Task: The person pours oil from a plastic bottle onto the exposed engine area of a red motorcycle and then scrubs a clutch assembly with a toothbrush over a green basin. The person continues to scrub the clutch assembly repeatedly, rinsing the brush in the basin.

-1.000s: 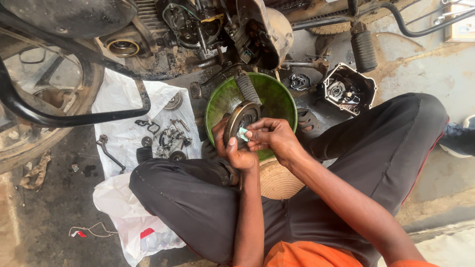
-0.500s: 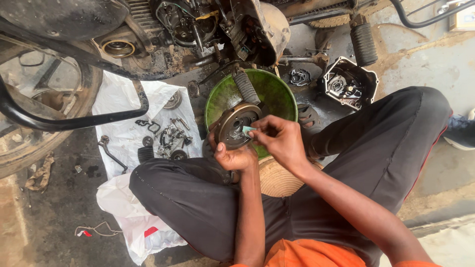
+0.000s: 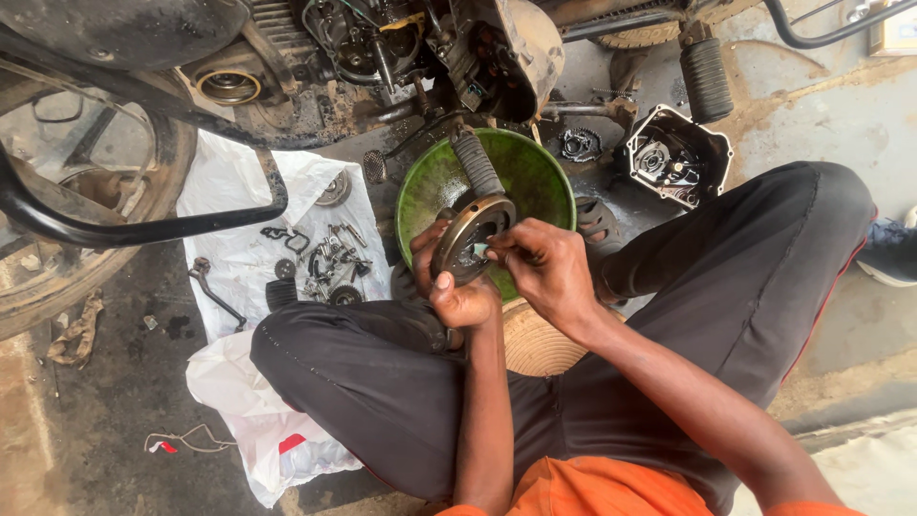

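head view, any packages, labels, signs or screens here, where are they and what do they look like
White plastic bag: on the ground by the person's left knee, crumpled, with a small red patch.
Boxy item: top right corner, cut off by the frame, pale with a yellowish edge; kind unclear.
No screens or signs.

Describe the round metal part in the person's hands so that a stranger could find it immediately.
Start at the green bowl on the ground under the motorcycle engine. Just in front of its near rim, the left hand holds up a round metal disc while the right hand works at its face. Unlike the small parts on the white sheet, it is large, ring-shaped and lifted.
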### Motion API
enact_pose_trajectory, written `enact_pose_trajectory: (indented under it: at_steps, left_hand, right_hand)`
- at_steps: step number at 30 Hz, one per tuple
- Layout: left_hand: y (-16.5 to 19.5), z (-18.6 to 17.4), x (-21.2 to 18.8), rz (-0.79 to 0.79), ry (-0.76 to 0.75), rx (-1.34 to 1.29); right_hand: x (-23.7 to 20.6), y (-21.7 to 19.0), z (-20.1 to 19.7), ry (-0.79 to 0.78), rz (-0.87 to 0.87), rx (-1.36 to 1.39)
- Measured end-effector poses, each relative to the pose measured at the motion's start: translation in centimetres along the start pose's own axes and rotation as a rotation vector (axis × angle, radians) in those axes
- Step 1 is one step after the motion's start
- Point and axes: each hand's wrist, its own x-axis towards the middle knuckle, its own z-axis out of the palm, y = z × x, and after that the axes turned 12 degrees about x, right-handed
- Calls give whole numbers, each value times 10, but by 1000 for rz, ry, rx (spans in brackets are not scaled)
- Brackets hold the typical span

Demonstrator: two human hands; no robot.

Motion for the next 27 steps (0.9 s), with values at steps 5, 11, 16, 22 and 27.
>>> enact_pose_trajectory:
  at_steps: [5, 11, 16, 22, 27]
  left_hand:
    - [-2, 2, -7, -30, -3, -25]
    - [-9, -2, -12, -49, 0, 8]
    - [-14, -2, -13, 15, -27, 72]
    - [-13, 1, -12, 63, -31, 141]
    - [-8, 6, -10, -12, -10, 91]
  right_hand:
    - [0, 11, 6, 29, 235, 276]
    - [-3, 29, 15, 100, 620, 691]
    - [-4, 46, 11, 111, 791, 886]
    - [-3, 62, 7, 128, 937, 1163]
    - [-7, 55, 16, 288, 933, 1297]
